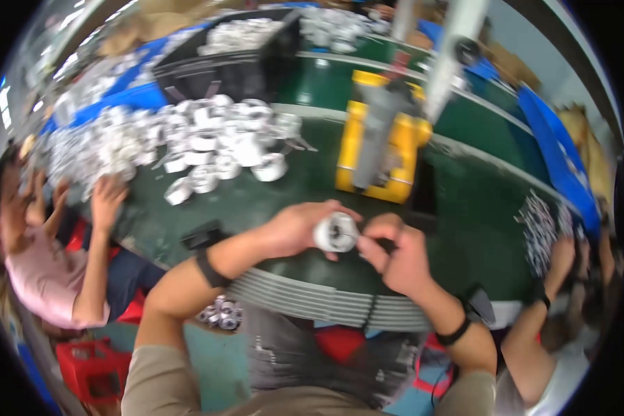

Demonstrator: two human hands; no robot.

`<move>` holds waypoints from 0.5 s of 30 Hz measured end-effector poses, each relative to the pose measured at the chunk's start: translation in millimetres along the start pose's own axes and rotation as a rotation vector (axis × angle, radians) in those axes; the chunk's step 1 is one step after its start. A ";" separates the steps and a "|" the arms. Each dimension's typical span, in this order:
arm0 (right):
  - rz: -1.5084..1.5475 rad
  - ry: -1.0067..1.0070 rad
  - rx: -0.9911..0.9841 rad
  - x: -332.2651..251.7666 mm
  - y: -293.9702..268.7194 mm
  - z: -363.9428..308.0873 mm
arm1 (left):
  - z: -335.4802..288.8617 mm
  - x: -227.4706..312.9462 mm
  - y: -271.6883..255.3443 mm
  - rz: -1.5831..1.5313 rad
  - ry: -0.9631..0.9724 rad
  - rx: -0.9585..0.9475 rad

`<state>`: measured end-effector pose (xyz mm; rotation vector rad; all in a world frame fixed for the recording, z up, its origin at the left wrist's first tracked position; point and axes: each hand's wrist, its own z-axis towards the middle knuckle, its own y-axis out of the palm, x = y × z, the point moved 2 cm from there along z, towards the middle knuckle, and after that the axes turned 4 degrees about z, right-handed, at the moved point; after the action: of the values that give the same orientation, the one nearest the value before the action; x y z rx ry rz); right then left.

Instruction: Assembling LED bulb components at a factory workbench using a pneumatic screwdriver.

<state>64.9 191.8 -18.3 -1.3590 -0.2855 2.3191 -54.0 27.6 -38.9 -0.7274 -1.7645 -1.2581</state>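
My left hand (304, 229) is wrapped round a white cylindrical housing (336, 232), held above the green table with its open end facing up toward me. Inside the housing there are darker parts, too blurred to name. Close to its right side is my right hand (399, 253), with thumb and fingers pinched together. Whatever those fingers hold, if anything, is too small to make out. A large pile of similar white housings (215, 139) lies on the table beyond my left hand. Past my right hand stands a yellow fixture with a grey tool (378, 139) on it.
A black crate (218, 73) full of white parts stands behind the pile. Co-workers sit at left, in a pink shirt (55, 277), and at right, with a hand (561, 260) by thin parts (537, 232). Ribbed strips line the table's near edge (305, 295). A red stool (93, 367) stands lower left.
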 end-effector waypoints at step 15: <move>-0.074 0.191 0.015 -2.3 5.5 -6.3 | 8.1 -0.2 10.3 0.082 -0.064 0.087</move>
<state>69.9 185.6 -21.8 -1.5227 -0.2542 2.1093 -47.8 38.6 -35.6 -0.7893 -1.8112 -1.1072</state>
